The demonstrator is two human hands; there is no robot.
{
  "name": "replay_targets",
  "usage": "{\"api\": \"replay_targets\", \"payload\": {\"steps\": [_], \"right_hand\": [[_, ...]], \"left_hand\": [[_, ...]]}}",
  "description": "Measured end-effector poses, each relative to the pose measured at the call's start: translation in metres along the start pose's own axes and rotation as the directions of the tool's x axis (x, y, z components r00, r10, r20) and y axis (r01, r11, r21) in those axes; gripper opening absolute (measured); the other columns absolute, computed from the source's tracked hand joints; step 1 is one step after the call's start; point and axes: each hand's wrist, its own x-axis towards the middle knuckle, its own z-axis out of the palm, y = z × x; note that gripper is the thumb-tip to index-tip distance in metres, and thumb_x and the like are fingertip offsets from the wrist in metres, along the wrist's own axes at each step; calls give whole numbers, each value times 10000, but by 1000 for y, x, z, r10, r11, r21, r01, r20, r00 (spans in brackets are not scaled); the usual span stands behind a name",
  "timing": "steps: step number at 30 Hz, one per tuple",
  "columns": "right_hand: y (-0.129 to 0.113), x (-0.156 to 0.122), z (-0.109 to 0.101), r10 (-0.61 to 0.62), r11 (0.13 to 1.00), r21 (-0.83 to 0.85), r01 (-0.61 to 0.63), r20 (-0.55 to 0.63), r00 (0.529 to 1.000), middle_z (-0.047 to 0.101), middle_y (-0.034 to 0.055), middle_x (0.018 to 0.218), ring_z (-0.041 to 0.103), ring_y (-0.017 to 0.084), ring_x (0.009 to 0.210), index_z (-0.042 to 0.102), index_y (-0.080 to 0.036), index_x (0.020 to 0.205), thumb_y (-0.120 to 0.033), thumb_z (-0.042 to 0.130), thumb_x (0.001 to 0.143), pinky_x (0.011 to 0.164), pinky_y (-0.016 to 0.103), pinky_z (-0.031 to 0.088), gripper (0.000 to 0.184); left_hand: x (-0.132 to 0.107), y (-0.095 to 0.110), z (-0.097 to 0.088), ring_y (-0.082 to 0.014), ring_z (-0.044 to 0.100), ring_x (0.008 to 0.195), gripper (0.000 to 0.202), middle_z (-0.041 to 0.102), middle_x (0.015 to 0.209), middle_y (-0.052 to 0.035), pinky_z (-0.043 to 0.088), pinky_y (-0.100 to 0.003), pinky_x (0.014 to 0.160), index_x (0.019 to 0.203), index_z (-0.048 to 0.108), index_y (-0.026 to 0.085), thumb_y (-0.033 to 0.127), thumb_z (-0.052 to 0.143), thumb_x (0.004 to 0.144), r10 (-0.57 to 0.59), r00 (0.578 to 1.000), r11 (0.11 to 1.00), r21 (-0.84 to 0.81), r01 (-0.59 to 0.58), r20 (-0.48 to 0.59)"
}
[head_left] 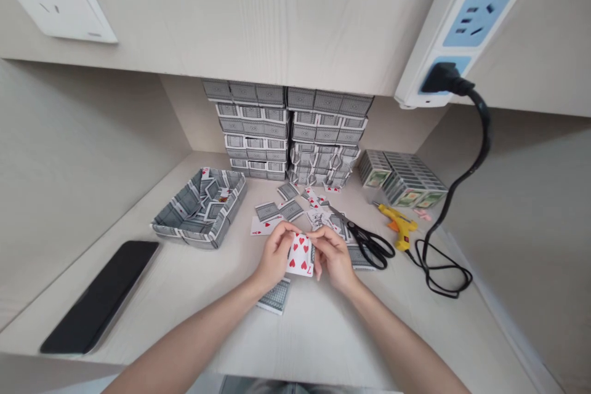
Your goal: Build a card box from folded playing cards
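Note:
A seven of hearts playing card (300, 257) is held up between my two hands, its face toward me. My left hand (276, 257) pinches its upper left edge, and my right hand (335, 257) grips the upper right edge with thumb and fingers. Part of a grey card back shows behind its right side. Below my left hand a patterned grey card (276, 297) lies face down on the desk. Just beyond my fingers several loose cards (292, 210) are scattered, some face up. Black-handled scissors (369, 242) rest on cards to the right of my right hand.
At left stand a tray made of cards (203, 235) with card pieces inside and a black phone (101, 295). Stacked card boxes (258, 129) fill the back. Right are boxed decks (406, 181), a yellow glue gun (398, 226) and its black cord (455, 188), plugged into a power strip (462, 31).

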Motion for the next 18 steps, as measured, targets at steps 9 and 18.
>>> {"api": "replay_targets", "payload": {"steps": [9,18], "right_hand": [[0,8,-5,184,960,178,-217,182,966,547,-69,458,497,106,317,500,-196,935,-333,567,716,296,192,398,266],[2,12,-8,440,876,96,-472,239,866,482,-34,383,354,41,219,491,-147,567,-538,477,768,208,149,151,440]], "left_hand": [[6,-1,-6,-106,429,510,113,499,584,38,359,-221,521,751,526,176,231,428,760,-24,999,999,-26,24,-21],[2,-1,-9,-114,473,605,153,545,667,15,369,-222,588,775,567,163,194,417,777,109,992,984,137,-116,60]]}}
